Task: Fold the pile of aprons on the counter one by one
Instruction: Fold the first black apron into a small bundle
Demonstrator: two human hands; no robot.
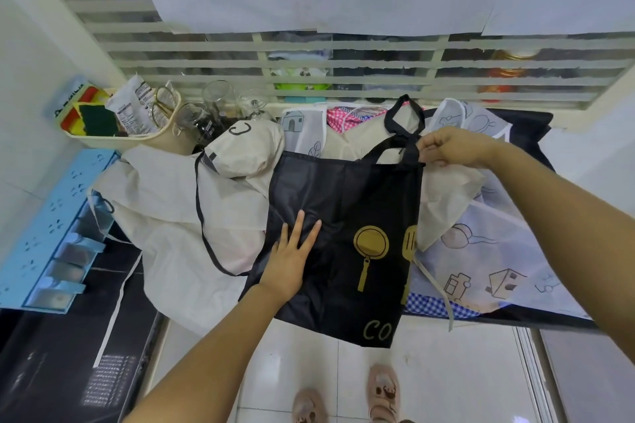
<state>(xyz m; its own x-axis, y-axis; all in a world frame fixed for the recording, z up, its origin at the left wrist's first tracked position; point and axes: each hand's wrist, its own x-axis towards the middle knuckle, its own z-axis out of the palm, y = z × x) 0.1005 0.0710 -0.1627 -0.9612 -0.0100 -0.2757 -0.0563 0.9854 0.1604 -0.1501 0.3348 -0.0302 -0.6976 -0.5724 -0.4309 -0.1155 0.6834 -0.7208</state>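
**Black apron pinned flat, top corner pinched**

A cream apron lies at the left. My left hand presses flat, fingers straight, on the black apron, which is spread over the pile with its hem hanging off the counter. My right hand pinches its top corner by the neck loop. The cloth looks thin, limp and probably slick, so I'd grip corners and seams.

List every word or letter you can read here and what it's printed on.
"CO": gold, cut off at the fold, low on the black apron.
"C": black, on the bunched cream apron.
White packet at the back left: print too small to read.
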